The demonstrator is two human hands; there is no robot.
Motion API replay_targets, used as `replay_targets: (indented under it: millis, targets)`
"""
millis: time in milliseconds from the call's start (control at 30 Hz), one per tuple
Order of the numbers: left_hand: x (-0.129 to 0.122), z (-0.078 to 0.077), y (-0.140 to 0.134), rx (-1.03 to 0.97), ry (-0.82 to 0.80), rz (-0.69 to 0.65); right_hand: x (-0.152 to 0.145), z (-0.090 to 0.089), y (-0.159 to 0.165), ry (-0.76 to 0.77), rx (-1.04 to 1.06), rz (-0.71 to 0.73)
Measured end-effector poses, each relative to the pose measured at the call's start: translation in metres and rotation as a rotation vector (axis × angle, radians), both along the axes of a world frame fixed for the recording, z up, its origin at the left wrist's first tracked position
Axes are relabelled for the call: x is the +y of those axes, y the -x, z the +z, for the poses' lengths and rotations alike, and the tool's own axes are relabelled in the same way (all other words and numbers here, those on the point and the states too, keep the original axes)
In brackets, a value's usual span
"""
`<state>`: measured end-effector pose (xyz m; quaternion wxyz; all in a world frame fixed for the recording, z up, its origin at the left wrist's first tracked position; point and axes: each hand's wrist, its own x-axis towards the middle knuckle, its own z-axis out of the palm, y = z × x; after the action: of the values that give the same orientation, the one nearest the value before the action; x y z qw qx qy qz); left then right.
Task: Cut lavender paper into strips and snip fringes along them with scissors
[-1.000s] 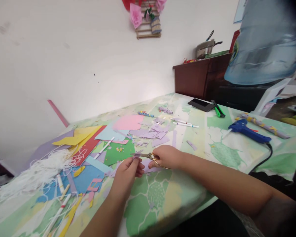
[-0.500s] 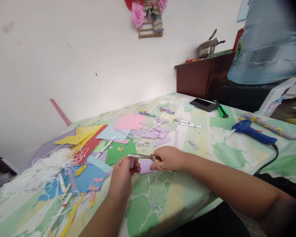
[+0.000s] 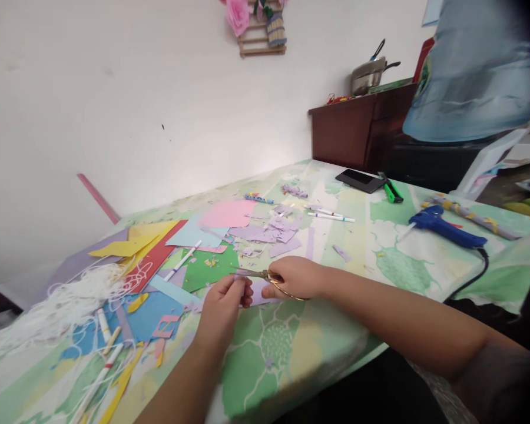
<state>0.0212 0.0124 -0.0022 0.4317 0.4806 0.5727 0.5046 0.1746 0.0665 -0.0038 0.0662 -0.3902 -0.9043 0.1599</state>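
My right hand (image 3: 294, 277) is closed round the gold handles of a pair of scissors (image 3: 258, 273), whose blades point left. Close to the blade tips, my left hand (image 3: 227, 297) is closed in a pinch at a small pale purple piece of paper, mostly hidden by the fingers now. Under and behind the hands lies a purple paper sheet (image 3: 260, 292). Beyond them are torn purple paper scraps (image 3: 269, 231) and a green sheet (image 3: 207, 270) with tiny yellow clippings.
White string (image 3: 77, 297) is heaped at left, by yellow paper (image 3: 123, 246), red paper (image 3: 161, 250) and blue paper (image 3: 154, 315). A blue glue gun (image 3: 448, 228), a green utility knife (image 3: 393, 191), a dark flat device (image 3: 360, 181) and markers (image 3: 331, 217) lie farther right.
The paper piece showing above my left fingers is now mostly out of sight. My hands stay close together, scissors still in the right one. The whole view has shifted slightly.
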Motion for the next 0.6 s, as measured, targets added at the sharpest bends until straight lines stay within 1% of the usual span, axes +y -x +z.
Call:
replay_targets:
  millis: [200,367,500,600]
  targets:
    - [-0.0003,-0.0012,0.0029,0.041,-0.043,0.036,-0.0016,0.0007,0.0001,-0.011,-0.004,0.005]
    - [-0.0002,-0.0008,0.0024,-0.030,-0.044,0.008,-0.0003,-0.0005,-0.0004,-0.034,-0.013,0.015]
    - [0.0007,-0.0015,0.0022,-0.067,-0.030,0.018,0.0026,-0.0043,-0.0011,-0.074,-0.024,0.014]
    - [0.0019,-0.0019,0.0035,-0.075,-0.027,0.024,0.0045,-0.0049,-0.0022,-0.078,0.002,0.006]
